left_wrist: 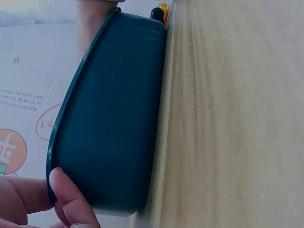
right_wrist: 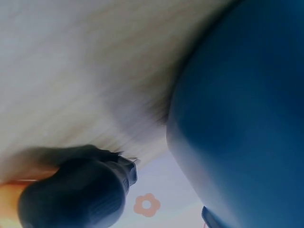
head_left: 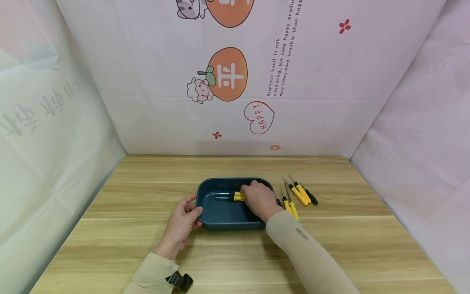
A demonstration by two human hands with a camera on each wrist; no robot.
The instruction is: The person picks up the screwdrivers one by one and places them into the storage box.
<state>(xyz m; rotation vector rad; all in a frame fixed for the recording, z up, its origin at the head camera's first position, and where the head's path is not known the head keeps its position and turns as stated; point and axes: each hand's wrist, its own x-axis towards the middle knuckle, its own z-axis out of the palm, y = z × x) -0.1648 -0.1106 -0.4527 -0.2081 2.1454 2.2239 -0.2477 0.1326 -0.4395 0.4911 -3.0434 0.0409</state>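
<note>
A dark teal rectangular tray [head_left: 220, 214] stands on the wooden table. My left hand [head_left: 183, 218] grips its left end, thumb on the rim and fingers against the outer wall; the left wrist view shows the thumb and a finger [left_wrist: 71, 199] around the tray's edge. Inside lie two screwdrivers [head_left: 236, 198] with yellow and black handles, side by side, their metal shafts pointing left. My right hand [head_left: 260, 200] reaches over the right end into the tray, its curled fingers on the yellow handles, whose ends it hides. The right wrist view shows the tray's outer wall [right_wrist: 237, 128], not the fingers.
Right of the tray lie several more screwdrivers [head_left: 299, 195], mostly yellow-handled, one with a black handle [head_left: 312, 199]. A black handle [right_wrist: 73, 194] sits close beside the tray in the right wrist view. Printed white cloth [head_left: 312, 118] encloses the table at the back and sides.
</note>
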